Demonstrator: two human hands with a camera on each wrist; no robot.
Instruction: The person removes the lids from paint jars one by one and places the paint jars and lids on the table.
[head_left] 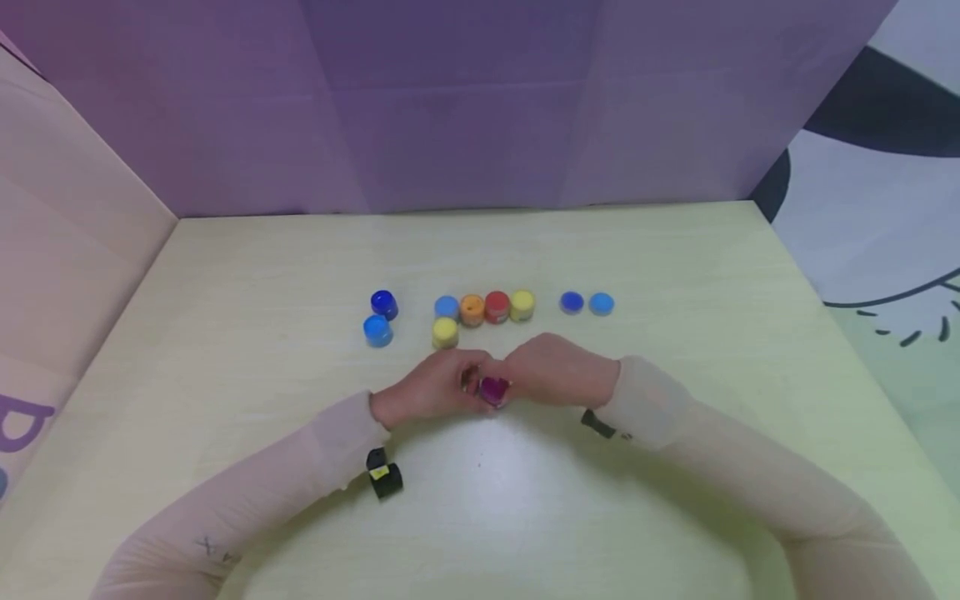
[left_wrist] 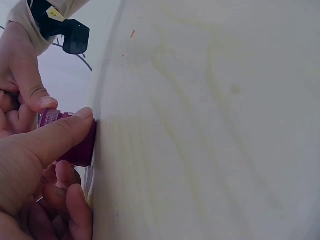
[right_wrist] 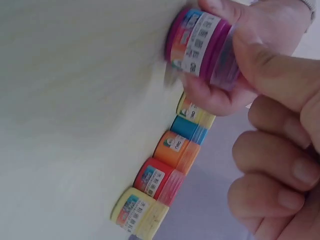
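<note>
Just beyond our hands on the pale counter (head_left: 225,333) stand small paint pots: two blue ones (head_left: 380,317) at left, a cluster of blue, orange, red and yellow pots (head_left: 483,312), and two blue lids (head_left: 587,303) at right. Between them and us, our left hand (head_left: 427,392) and right hand (head_left: 558,371) meet, fingers of both curled around a magenta pot (head_left: 493,390) with a printed label, resting on the counter.

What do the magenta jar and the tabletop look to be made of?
Magenta jar: likely plastic, smooth, part translucent, with a printed paper or film label round its side. Both the left hand and the right hand grip it. Tabletop: pale wood-grain surface, probably laminate; faint grain lines and a soft sheen show.
</note>
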